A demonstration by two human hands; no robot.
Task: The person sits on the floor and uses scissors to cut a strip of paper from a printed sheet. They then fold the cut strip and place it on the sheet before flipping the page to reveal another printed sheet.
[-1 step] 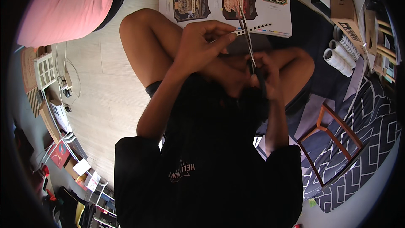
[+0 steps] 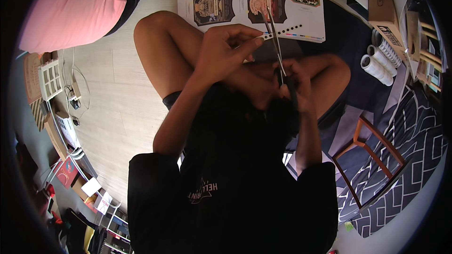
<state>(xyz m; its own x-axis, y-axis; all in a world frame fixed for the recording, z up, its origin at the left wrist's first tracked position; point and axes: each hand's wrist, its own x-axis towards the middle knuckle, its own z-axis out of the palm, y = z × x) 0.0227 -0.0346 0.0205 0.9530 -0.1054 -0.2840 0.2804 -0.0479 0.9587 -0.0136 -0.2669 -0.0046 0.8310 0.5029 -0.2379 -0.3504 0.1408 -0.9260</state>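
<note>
My left hand [image 2: 223, 49] pinches the end of a narrow white strip with a row of black dots [image 2: 287, 30] between thumb and fingers. A pair of scissors [image 2: 278, 44] is held in my right hand [image 2: 296, 79], its long blades pointing away from me and crossing the strip just right of my left fingertips. The blades look slightly apart; whether they touch the strip I cannot tell. Beyond my hands lie white printed sheets [image 2: 240, 2] with several dark ornate label designs. The strip overlaps their near edge in view.
My crossed legs [image 2: 162, 47] frame the work. White rolls [image 2: 376, 69] and a cardboard box [image 2: 383, 19] stand at the right, with a brown wooden frame [image 2: 369, 148] on patterned fabric nearer me. Cables [image 2: 75, 87] lie on the left floor. A pink-clothed shape [image 2: 75, 9] is at upper left.
</note>
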